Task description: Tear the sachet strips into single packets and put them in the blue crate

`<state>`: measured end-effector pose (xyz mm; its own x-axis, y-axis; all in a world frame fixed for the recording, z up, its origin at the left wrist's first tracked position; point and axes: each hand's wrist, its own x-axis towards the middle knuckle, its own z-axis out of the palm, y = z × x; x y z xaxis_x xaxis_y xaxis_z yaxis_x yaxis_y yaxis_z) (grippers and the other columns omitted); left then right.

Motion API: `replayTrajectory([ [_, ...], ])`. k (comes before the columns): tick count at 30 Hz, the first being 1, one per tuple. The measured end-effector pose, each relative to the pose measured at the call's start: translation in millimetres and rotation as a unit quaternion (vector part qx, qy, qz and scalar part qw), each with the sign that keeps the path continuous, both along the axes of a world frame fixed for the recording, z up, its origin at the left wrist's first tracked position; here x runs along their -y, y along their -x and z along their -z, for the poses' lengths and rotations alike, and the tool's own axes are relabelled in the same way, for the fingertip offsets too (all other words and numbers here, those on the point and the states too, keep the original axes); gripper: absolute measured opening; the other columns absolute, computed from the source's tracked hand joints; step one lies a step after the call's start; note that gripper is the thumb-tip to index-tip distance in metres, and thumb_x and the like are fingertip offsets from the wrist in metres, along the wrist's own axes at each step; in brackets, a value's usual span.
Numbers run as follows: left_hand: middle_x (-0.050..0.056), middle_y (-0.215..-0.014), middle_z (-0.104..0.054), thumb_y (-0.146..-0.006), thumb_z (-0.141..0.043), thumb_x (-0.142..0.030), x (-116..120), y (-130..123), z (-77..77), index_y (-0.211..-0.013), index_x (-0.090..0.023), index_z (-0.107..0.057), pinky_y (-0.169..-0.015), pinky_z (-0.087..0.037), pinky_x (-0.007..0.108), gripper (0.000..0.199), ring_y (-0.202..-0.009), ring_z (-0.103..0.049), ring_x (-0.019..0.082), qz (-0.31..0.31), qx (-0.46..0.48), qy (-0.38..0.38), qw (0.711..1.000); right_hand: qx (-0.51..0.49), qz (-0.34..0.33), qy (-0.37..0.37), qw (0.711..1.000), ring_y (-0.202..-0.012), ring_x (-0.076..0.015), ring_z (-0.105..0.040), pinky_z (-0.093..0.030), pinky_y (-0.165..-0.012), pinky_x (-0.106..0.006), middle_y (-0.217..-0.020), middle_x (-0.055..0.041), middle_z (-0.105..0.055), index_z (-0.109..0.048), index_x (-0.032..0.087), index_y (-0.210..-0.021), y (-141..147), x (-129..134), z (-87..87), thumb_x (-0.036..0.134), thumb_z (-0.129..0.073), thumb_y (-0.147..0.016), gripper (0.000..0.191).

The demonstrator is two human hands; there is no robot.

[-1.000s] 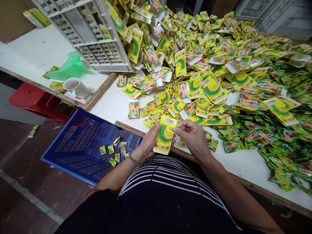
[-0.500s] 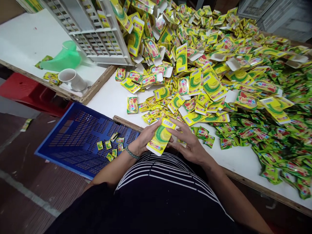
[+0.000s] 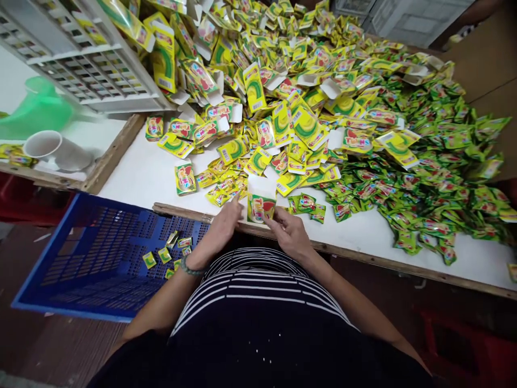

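Observation:
My right hand (image 3: 291,230) is closed on a small yellow-and-green candy box (image 3: 260,207) at the table's front edge. The box stands roughly upright, its printed front towards me and a white flap raised at its top end. To the left of the box, my left hand (image 3: 224,225) is off it and holds nothing that I can see, its fingers partly stretched towards a small heap of yellow sachets (image 3: 221,188). A bracelet circles the left wrist. Just right of the box lie a few green sachets (image 3: 307,203).
A large pile of yellow boxes (image 3: 301,126) covers the table, with green sachets (image 3: 388,183) heaped at right. A blue crate (image 3: 97,258) with several small boxes sits below left. A grey-white crate (image 3: 100,70), a white cup (image 3: 56,151) and a green scoop (image 3: 36,110) are at left.
The box has gone from both hands to my right hand alone, turned so its other face and raised flap show. My left hand has moved away towards the yellow sachets. The view has swung right.

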<state>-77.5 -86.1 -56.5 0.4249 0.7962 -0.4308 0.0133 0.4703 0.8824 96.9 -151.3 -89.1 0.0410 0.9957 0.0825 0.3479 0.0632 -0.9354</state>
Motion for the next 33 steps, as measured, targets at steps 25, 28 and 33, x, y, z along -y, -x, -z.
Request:
replayTrajectory([
  [25,0.004,-0.108,-0.072,-0.081,-0.069,-0.042,-7.4,-15.9,15.9,-0.107,-0.020,-0.073,-0.088,-0.045,0.027,0.034,-0.096,-0.062,0.019,0.077,-0.058,-0.141,0.985,-0.157,0.188,0.036,0.969,-0.065,-0.0126,-0.059,-0.050,-0.061,-0.027,-0.074,0.0023,-0.063,-0.060,0.022,-0.085,-44.7,-28.4,-18.5,0.044,-0.076,-0.072,0.030],
  [28,0.005,-0.102,-0.073,-0.081,-0.069,-0.044,-4.9,-18.0,14.5,-0.102,-0.018,-0.074,-0.082,-0.046,0.025,0.034,-0.090,-0.063,0.018,0.067,-0.039,-0.121,0.990,-0.130,0.171,0.046,0.976,-0.063,-0.0120,-0.055,-0.048,-0.062,-0.028,-0.071,0.0027,-0.060,-0.062,0.021,-0.080,-39.9,-29.4,-15.9,0.045,-0.076,-0.073,0.029],
  [33,0.005,-0.102,-0.073,-0.079,-0.070,-0.046,-4.4,-16.4,13.7,-0.103,-0.017,-0.073,-0.081,-0.047,0.026,0.037,-0.088,-0.063,0.017,0.095,-0.048,-0.109,0.988,-0.121,0.217,0.012,0.969,-0.066,-0.0129,-0.053,-0.047,-0.062,-0.027,-0.071,0.0029,-0.058,-0.060,0.022,-0.080,-41.6,-24.3,-11.1,0.044,-0.076,-0.073,0.028],
])
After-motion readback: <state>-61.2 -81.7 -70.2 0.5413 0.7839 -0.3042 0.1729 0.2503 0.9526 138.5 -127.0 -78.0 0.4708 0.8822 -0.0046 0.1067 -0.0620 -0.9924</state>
